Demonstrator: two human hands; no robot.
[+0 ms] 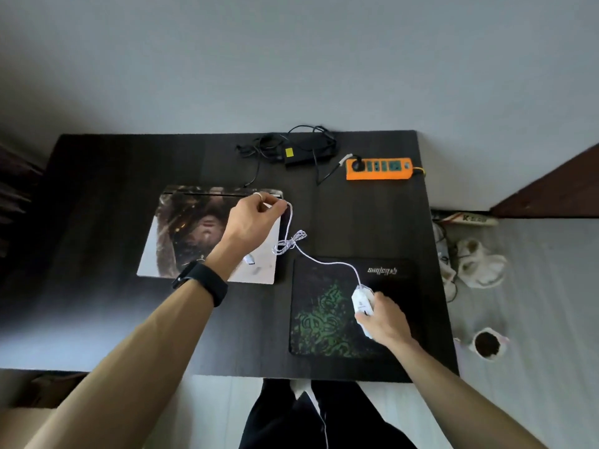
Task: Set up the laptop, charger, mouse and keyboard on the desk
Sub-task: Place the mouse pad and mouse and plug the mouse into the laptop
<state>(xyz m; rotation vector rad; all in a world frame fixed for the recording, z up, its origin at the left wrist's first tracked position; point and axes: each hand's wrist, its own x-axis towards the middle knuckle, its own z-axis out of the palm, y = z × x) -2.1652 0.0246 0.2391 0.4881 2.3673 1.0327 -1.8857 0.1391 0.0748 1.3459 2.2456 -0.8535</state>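
A closed laptop with a picture on its lid lies on the dark desk. My left hand hovers over the lid's right side and pinches the white braided mouse cable, which has a knotted bundle midway. The cable runs down to a white mouse on a black and green mouse pad. My right hand grips that mouse from the right. A black charger brick with tangled cords sits at the desk's back edge; one cord reaches the laptop's rear. No keyboard is in view.
An orange power strip lies at the back right of the desk with a plug in it. On the floor to the right are white shoes, a white power strip and a small pot of soil.
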